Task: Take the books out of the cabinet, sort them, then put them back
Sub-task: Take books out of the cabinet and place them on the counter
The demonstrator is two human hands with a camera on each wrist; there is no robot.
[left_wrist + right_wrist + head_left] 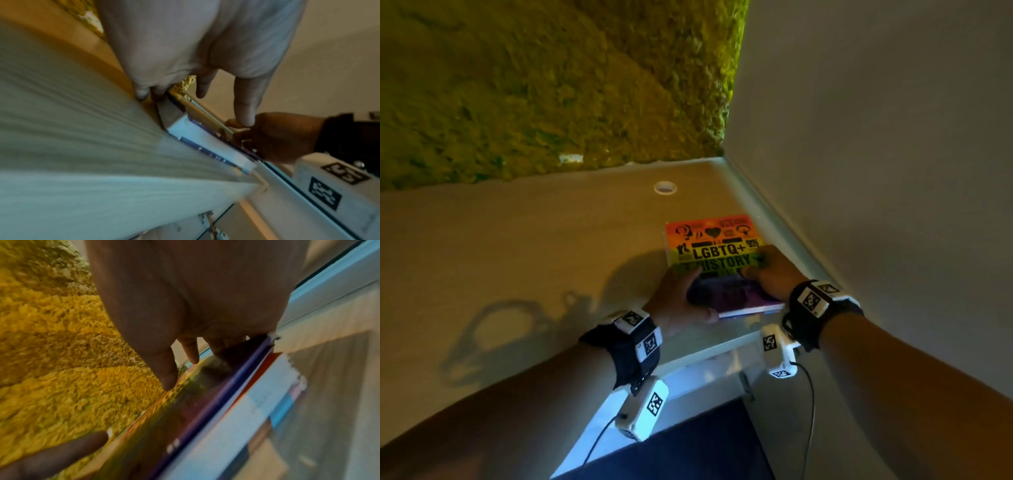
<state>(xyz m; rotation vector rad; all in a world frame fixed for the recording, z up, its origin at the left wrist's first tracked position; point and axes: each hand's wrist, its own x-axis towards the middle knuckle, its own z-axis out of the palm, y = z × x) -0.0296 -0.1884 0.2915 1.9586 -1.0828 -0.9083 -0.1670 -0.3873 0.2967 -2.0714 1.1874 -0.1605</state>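
A thick book [717, 245] with a rainbow cover reading "LGBTQ+ HISTORY" lies flat on the pale cabinet top [517, 246], close to the right wall. My left hand [681, 298] holds its near left corner, thumb along the near edge and fingers on the cover. My right hand [770, 270] rests on the right side of the cover with its fingers [168, 374] straight. The book's purple edge [222, 399] and its pale page block [207, 142] show in the wrist views. Whether another book lies under it, I cannot tell.
A white round cable hole [665, 187] sits in the top behind the book. A yellow-green moss wall [551, 85] closes the back and a plain wall [876, 154] the right. Below the front edge, the white cabinet front [705, 373] and dark floor [688, 452] show.
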